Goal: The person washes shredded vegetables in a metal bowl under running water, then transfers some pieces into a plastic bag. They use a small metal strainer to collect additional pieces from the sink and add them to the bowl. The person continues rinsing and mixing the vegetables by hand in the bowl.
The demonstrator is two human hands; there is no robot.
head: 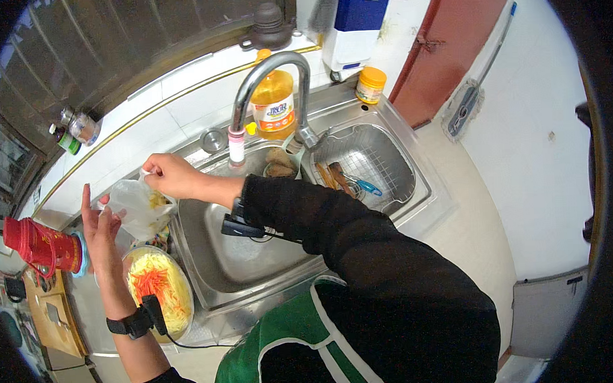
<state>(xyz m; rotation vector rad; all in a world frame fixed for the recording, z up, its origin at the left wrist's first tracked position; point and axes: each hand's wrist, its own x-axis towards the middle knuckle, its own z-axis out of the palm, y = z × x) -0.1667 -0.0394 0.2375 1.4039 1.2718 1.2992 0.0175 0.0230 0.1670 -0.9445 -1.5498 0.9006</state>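
Note:
A translucent plastic bag (135, 210) with yellowish scraps inside hangs between my hands at the left side of the sink. My right hand (172, 177) pinches its upper edge. On the bag's other side, my left hand (101, 226) grips the rim near the thumb, with one finger pointing up. Below them a clear oval bowl (191, 302) holds pale yellow shreds (175, 279) topped with orange shreds (150, 283). A patterned cloth (159, 239), partly covered by the bag, lies between bag and bowl. Each wrist wears a dark band with a small device.
The faucet (271, 61) arches over the steel sink (222, 245). A wire basket (386, 163) with utensils fills the right basin. An oil jug (273, 104) and yellow-lidded jar (371, 85) stand behind. A red container (50, 246) and cutting board (52, 317) are at left.

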